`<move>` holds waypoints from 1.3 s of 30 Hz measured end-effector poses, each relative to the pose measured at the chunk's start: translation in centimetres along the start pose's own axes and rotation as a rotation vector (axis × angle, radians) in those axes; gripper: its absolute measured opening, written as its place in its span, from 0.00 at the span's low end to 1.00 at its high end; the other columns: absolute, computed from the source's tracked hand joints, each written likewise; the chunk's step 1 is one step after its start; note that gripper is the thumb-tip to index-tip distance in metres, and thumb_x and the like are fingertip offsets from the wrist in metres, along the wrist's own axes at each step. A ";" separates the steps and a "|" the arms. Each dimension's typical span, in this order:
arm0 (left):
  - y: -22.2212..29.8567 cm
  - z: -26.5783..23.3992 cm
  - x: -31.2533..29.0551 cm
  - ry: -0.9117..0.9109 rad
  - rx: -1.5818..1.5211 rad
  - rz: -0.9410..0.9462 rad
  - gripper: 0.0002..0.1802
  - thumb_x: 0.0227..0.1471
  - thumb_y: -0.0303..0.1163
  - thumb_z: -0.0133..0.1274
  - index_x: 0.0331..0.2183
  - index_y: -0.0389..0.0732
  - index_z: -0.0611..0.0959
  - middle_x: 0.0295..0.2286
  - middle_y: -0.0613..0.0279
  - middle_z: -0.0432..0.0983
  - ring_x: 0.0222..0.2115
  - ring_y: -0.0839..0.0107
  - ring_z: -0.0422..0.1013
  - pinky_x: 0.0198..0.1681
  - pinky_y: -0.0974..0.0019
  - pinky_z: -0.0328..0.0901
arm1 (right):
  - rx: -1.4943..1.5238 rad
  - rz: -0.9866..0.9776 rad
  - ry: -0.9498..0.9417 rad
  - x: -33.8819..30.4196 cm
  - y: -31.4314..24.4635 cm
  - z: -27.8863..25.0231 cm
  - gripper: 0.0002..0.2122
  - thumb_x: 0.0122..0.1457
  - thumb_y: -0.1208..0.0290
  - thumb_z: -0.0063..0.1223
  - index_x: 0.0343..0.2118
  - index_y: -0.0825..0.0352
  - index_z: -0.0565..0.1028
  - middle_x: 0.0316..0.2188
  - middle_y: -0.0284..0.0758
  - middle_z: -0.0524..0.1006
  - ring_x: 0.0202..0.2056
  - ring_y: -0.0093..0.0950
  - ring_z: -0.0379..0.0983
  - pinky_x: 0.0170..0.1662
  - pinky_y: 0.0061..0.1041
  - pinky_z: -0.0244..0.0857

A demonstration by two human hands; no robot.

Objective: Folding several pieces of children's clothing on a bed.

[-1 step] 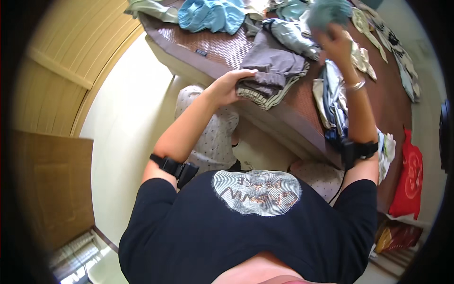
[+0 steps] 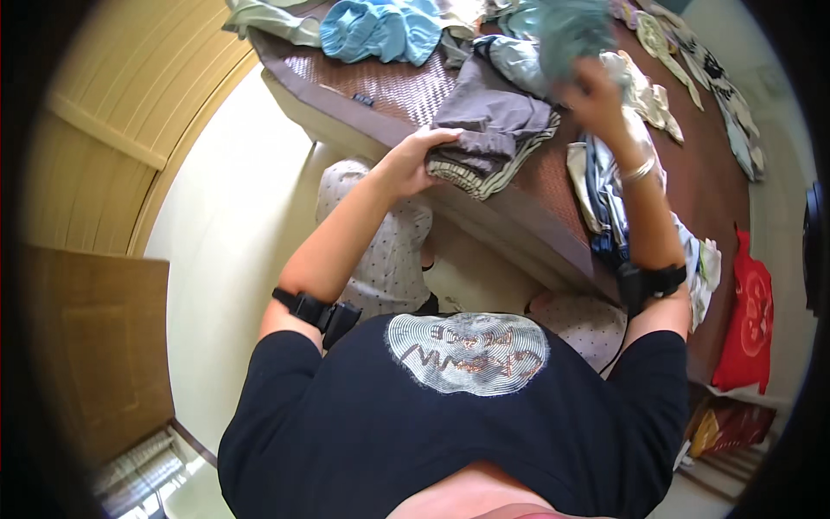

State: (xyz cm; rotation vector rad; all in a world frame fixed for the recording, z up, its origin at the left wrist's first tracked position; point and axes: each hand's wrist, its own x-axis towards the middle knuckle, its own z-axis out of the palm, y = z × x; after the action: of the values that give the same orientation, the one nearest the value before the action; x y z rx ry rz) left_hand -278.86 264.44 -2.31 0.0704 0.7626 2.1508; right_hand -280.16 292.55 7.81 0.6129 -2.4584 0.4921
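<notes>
At the near edge of the bed, my left hand (image 2: pixel 417 163) is closed on a folded grey garment (image 2: pixel 497 104), thumb on top. A striped band shows along the garment's near edge. Farther off to the right, my right hand (image 2: pixel 596 97) grips a crumpled teal piece of clothing (image 2: pixel 575 39), smeared by motion and raised over the bed. Below my right wrist lies a stack of folded clothes (image 2: pixel 596 186) in white and dark blue. A light blue garment (image 2: pixel 517 62) sits just beyond the grey one, partly hidden by the teal cloth.
The bed (image 2: pixel 553 195) has a brown woven mat. A bright blue garment (image 2: pixel 380 33) lies at its far left, white clothing (image 2: pixel 657 99) to the right. A red bag (image 2: pixel 745 311) hangs at the bed's right side. A wooden cabinet door (image 2: pixel 102 346) stands at left.
My right hand has swung left and slightly nearer with the teal clothing, which now covers part of the light blue garment. My left hand keeps its hold on the grey garment.
</notes>
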 end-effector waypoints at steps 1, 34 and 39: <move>-0.5 0.3 -0.4 -0.045 0.009 -0.035 0.21 0.48 0.29 0.50 0.46 0.35 0.69 0.36 0.54 0.74 0.33 0.67 0.74 0.34 0.63 0.71 | 0.104 -0.104 -0.140 -2.0 -1.5 0.6 0.12 0.37 0.79 0.54 0.30 0.69 0.73 0.32 0.40 0.73 0.36 0.37 0.69 0.44 0.29 0.62; 7.2 13.3 -5.9 -1.040 1.231 0.676 0.11 0.36 0.35 0.57 0.19 0.36 0.78 0.35 0.47 0.73 0.42 0.56 0.66 0.45 0.54 0.59 | 0.799 -0.085 -0.483 -5.3 -9.0 -14.2 0.12 0.44 0.70 0.61 0.22 0.71 0.69 0.35 0.36 0.69 0.34 0.22 0.64 0.38 0.22 0.59; 6.7 14.7 -7.8 -0.523 1.844 0.730 0.12 0.46 0.34 0.56 0.20 0.36 0.81 0.30 0.54 0.75 0.31 0.69 0.71 0.31 0.71 0.64 | 0.854 -0.051 -0.433 -6.3 -8.5 -14.7 0.10 0.48 0.72 0.57 0.22 0.72 0.68 0.34 0.35 0.69 0.33 0.21 0.63 0.38 0.21 0.57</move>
State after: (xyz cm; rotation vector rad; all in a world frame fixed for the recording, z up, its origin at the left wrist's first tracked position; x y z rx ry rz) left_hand -274.04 262.93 14.94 1.9272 2.2515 1.0415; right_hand -264.83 294.26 17.30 1.2104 -2.5337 1.5559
